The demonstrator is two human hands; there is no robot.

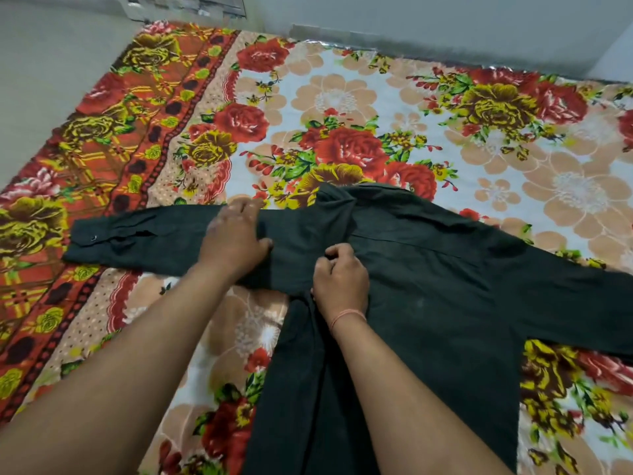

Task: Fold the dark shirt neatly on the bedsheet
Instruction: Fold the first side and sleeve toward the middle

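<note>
The dark shirt [438,303] lies spread flat on the floral bedsheet [342,97], collar away from me, body running toward the bottom edge. Its left sleeve [144,240] stretches out straight to the left, cuff button showing; the right sleeve runs off the right edge. My left hand [234,236] lies flat with fingers spread on the left sleeve near the shoulder. My right hand [339,277] is closed, pinching the shirt's fabric at the left side seam near the armpit. A thin thread band circles my right wrist.
The bedsheet has a red and orange patterned border [113,138] on the left. Beyond it is pale floor [44,63], and a grey wall [445,22] runs along the far edge of the bed.
</note>
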